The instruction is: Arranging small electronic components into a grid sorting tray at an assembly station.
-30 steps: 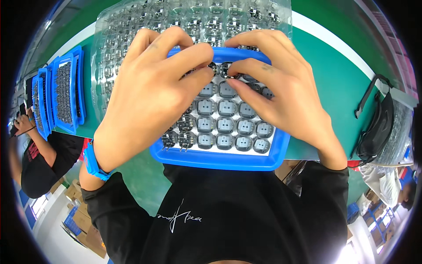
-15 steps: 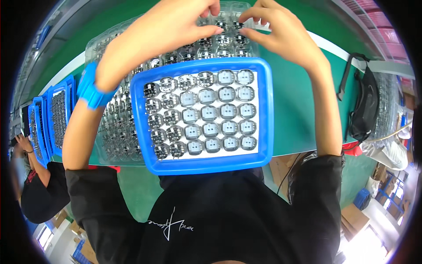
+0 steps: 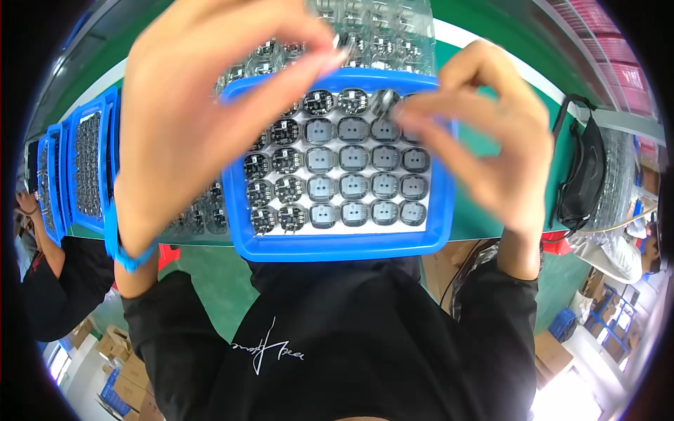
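Note:
A blue tray (image 3: 337, 250) with a white insert sits before me, holding rows of rounded grey housings (image 3: 353, 158). Along its left columns and far row, housings carry small black circuit boards (image 3: 288, 160). Over the far right part of the tray, my right hand (image 3: 491, 133) pinches a small circuit board (image 3: 384, 104), blurred by motion, at a far-row housing. My left hand (image 3: 203, 105) hovers above the tray's far left, thumb and forefinger pinched on another small dark piece, apparently a circuit board, also blurred. The left hand hides part of the left columns.
Behind the tray lie clear plastic blister trays (image 3: 382, 35) full of circuit boards on the green table (image 3: 484, 217). More blue trays (image 3: 88, 165) stand at the left, near another person's arm (image 3: 49, 245). A black bag (image 3: 581, 168) lies at the right edge.
Both hands have come back from the blister tray toward me, each with a small piece between its fingertips. The right hand is now at the tray's far row. The tray appears slightly shifted in view.

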The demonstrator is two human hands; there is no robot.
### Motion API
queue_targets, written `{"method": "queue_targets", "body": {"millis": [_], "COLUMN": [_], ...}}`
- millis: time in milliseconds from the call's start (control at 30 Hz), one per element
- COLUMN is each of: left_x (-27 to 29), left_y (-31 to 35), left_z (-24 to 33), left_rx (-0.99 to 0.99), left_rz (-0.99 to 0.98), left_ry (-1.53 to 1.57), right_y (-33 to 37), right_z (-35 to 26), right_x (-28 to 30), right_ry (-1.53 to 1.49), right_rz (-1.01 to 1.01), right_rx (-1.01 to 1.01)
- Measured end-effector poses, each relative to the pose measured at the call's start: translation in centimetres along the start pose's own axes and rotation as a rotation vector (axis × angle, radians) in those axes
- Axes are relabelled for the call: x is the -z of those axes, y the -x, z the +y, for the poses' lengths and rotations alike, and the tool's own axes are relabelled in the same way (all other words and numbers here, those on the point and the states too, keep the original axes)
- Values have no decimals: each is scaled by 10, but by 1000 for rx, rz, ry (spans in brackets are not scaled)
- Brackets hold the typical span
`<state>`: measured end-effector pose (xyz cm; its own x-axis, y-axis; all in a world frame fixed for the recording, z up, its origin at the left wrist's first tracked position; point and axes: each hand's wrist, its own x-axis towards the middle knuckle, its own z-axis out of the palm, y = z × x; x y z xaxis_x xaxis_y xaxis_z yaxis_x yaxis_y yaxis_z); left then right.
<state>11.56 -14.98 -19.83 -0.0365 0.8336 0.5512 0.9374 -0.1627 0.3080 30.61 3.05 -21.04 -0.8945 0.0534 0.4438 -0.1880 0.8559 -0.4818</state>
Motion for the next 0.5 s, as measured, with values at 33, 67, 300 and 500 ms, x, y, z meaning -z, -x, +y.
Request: {"method": "queue_targets", "body": {"millis": [33, 67, 300, 500], "left_x": [-2, -1, -18, -28], "left_y": [16, 26, 59, 59], "left_z": [7, 15, 31, 19], "left_rx": [64, 63, 184, 156], "left_rz": [6, 6, -87, -90], "left_ry": [48, 55, 42, 26], "right_y": [5, 8, 8, 8], "right_z": [-4, -6, -4, -5], "right_x": [-10, -19, -41, -40], "right_ry": [-21, -29, 6, 54], "right_rz": [-7, -22, -45, -39], "right_rx": [13, 45, 27, 29]}}
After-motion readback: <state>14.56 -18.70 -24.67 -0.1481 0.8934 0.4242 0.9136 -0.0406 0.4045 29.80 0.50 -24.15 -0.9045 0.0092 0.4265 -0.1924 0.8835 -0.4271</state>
